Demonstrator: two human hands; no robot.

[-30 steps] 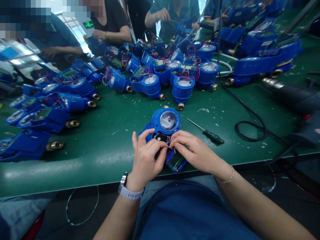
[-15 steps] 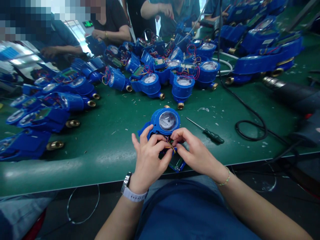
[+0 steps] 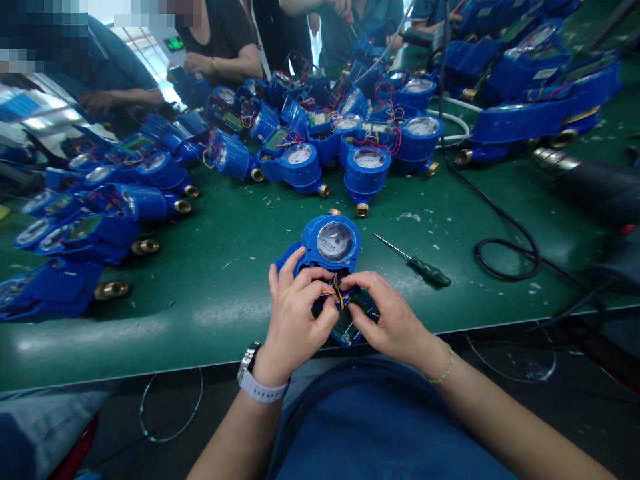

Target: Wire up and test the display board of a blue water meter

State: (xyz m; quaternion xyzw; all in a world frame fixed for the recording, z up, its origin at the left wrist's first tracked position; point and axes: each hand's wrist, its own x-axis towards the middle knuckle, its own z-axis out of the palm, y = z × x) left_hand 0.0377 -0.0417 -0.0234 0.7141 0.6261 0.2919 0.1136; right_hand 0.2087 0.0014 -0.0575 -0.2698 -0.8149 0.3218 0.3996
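Nearest, two hands work at one blue meter [image 3: 330, 245] on the worktop [image 3: 220, 280]: the left hand [image 3: 300, 313] has its grip nearly closed at the wires [image 3: 339, 291], though any pinch cannot be told; the right hand [image 3: 390, 317] keeps a gap in its grip, nothing clearly held. The wires lie exposed above a green panel [image 3: 345, 325], so the wiring looks unfinished. One screwdriver [image 3: 427, 269] lies right (untouched). Farther left, four brass ends [image 3: 112, 290] show; the meter heap [image 3: 303, 170] beyond overlaps too much to count.

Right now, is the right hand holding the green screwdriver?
No, the screwdriver lies on the table, apart from the right hand.
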